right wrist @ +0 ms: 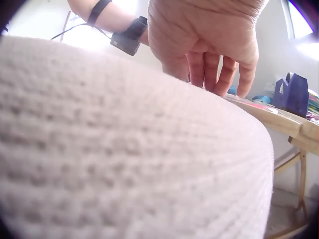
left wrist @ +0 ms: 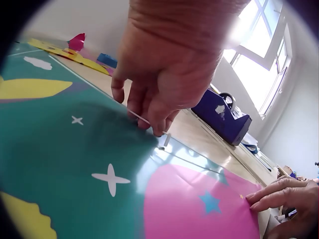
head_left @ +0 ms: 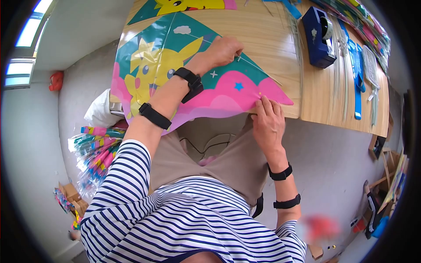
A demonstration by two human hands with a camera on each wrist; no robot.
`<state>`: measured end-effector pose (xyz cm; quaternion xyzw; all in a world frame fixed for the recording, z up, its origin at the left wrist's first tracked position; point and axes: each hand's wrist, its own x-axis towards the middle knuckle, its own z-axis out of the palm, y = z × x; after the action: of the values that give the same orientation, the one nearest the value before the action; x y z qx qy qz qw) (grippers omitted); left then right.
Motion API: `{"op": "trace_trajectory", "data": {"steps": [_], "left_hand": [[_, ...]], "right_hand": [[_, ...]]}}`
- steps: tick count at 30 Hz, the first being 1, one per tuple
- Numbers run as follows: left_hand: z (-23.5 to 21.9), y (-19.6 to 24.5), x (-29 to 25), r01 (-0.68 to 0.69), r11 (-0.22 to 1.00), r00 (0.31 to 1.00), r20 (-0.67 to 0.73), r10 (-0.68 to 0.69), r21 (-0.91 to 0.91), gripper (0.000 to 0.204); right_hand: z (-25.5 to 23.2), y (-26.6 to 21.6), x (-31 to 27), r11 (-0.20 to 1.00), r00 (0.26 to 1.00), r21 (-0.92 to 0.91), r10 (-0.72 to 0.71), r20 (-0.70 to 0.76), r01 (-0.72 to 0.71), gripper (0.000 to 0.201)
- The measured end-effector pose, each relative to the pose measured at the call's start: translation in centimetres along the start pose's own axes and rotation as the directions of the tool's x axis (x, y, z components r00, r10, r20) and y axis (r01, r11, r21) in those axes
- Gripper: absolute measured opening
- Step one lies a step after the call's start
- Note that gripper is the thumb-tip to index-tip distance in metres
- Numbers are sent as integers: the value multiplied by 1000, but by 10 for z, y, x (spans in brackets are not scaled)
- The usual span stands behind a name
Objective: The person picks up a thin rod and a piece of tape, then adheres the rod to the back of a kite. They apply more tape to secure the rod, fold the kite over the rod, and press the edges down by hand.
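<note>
A triangular kite (head_left: 228,90) of thin plastic, green and pink with a yellow cartoon figure, lies over the table's front edge. My left hand (head_left: 222,50) is at its sloping right edge, and in the left wrist view its fingers pinch a thin white rod (left wrist: 89,83) running along that edge. A small clear connector (left wrist: 167,140) sits just beside those fingertips. Near the pink right corner, my right hand (head_left: 268,125) rests fairly straight fingers on the sheet, close to a small yellow dot (head_left: 260,93). Its thumb lies by the lower edge, partly hidden.
A blue tape dispenser (head_left: 319,37) stands at the right, beside thin rods (head_left: 344,83) and blue strips (head_left: 357,87). Another kite (head_left: 186,5) lies at the far edge. Bundled kites in plastic (head_left: 98,153) hang at the left, below the table top (head_left: 276,48).
</note>
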<state>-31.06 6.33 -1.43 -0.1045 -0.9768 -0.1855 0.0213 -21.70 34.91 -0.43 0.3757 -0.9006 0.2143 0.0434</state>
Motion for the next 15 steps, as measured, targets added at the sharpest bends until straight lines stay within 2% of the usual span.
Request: {"op": "trace_trajectory", "data": {"steps": [4, 7, 10, 14, 15], "left_hand": [[-3, 8, -3, -56, 993, 992, -106, 67, 101, 5], [-2, 15, -4, -79, 993, 981, -172, 92, 84, 6], [2, 22, -9, -78, 997, 977, -196, 81, 26, 7], [8, 28, -8, -59, 998, 977, -204, 63, 28, 7], [10, 29, -8, -53, 998, 978, -199, 58, 28, 7]], "right_hand": [[1, -1, 2, 1000, 999, -6, -17, -46, 16, 48], [-4, 3, 1, 994, 1000, 101, 28, -5, -27, 46], [-10, 21, -2, 997, 988, 0, 74, -139, -74, 44], [-14, 45, -11, 977, 971, -73, 189, -148, -201, 43], [-15, 48, -12, 979, 975, -68, 182, -130, -192, 43]]}}
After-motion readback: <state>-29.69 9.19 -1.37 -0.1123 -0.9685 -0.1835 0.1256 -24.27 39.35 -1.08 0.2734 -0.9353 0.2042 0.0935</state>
